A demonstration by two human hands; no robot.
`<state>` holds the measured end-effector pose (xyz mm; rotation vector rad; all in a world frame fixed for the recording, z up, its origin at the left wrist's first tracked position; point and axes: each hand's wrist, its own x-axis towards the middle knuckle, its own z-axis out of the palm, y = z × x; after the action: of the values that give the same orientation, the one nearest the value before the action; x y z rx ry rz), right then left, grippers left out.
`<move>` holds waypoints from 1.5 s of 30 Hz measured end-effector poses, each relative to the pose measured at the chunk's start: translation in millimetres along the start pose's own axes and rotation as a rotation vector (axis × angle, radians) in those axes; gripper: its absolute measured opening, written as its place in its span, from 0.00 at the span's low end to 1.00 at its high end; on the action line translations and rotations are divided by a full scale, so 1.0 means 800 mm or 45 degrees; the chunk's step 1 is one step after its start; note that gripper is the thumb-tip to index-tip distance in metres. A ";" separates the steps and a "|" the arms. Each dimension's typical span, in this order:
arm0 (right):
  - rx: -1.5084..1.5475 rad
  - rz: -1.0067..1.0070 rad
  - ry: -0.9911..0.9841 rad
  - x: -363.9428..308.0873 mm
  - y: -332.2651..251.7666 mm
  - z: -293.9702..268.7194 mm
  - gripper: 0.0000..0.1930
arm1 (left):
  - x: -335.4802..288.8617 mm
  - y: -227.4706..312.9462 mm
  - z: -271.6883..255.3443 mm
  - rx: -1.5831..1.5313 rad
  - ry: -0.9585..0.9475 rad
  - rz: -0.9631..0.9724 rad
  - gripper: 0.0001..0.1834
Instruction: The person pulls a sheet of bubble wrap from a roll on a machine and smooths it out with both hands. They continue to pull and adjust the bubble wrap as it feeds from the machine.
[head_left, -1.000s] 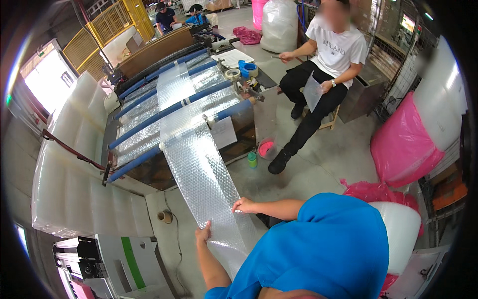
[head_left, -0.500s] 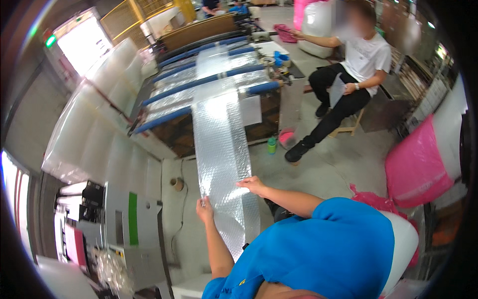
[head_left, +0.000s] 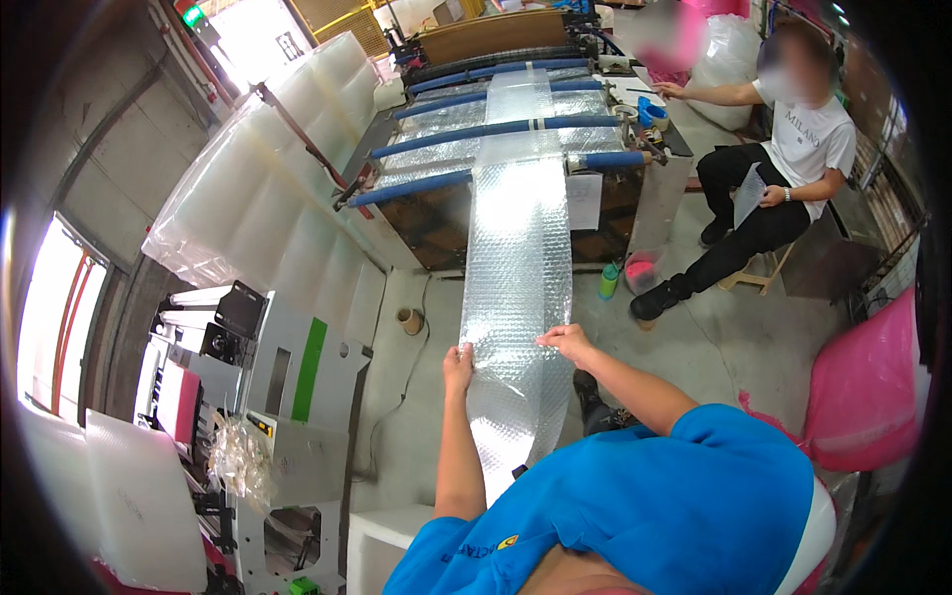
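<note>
Fingers (head_left: 466,353) of left hand (head_left: 457,371) and right hand (head_left: 570,343) pinch the clear bubble-wrap strip (head_left: 511,293).

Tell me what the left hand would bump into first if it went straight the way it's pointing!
Besides the bubble wrap strip it holds, the left hand would probably meet the blue front roller first; if it's lower, perhaps the dark panel beneath. Depth is hard to judge.
</note>
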<state>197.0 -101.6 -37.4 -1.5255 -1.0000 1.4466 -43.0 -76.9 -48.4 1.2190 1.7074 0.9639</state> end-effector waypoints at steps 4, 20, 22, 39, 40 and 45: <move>-0.024 -0.026 -0.001 0.007 0.011 -0.006 0.11 | 0.008 -0.032 0.016 0.136 0.090 0.108 0.19; -0.353 0.150 -0.003 0.079 0.093 -0.026 0.12 | 0.048 -0.102 0.070 0.656 -0.122 -0.325 0.26; -0.321 0.138 0.020 0.104 0.085 -0.028 0.11 | 0.080 -0.097 0.082 0.661 -0.110 -0.326 0.27; -0.358 -0.269 0.307 0.279 -0.053 -0.102 0.12 | 0.233 0.079 0.187 0.409 0.160 -0.030 0.28; -0.308 -0.239 0.303 0.280 -0.065 -0.105 0.12 | 0.228 0.097 0.189 0.377 0.249 0.032 0.29; -0.231 -0.486 0.243 0.247 -0.085 -0.100 0.10 | 0.220 0.076 0.165 0.147 0.182 0.276 0.34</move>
<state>282.8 105.0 -45.8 -1.4680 -1.2504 0.9483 62.6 124.2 -74.9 1.4650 1.7884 1.1167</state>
